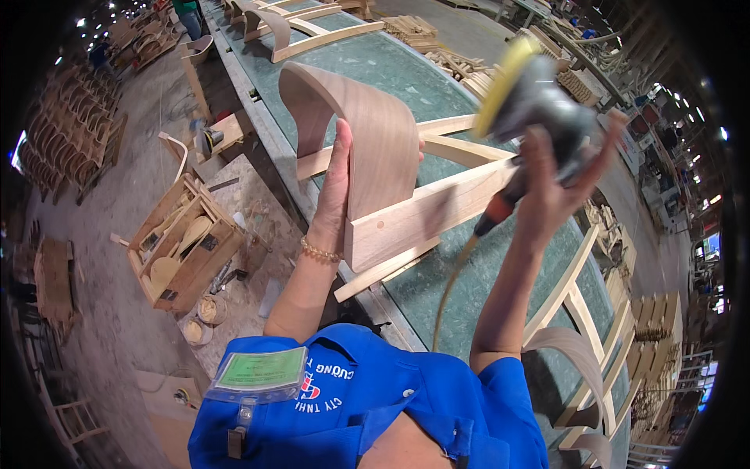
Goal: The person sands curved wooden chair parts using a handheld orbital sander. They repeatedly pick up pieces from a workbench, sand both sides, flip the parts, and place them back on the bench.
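Observation:
In front of me a wooden frame with a curved veneer panel (383, 144) and pale straight rails lies tilted over the green work surface. My left hand (336, 176) is closed on the curved panel, thumb along its near side and fingertips showing past its far edge. Raised to the right of the frame, my right hand (551, 184) holds an orbital sander (547, 94), apart from the wood. The sander's yellow pad (504, 86) is turned to the left, and its hose (453, 285) hangs down. Motion blurs the sander and my right fingers, which partly spread around it.
More curved frames stand at the far end of the green table (422, 86) and at the lower right (570, 352). On the left are a wooden box (176, 242) of parts, small tubs (209, 309) and another sander (209, 141). Wood pieces (652, 344) are stacked at right.

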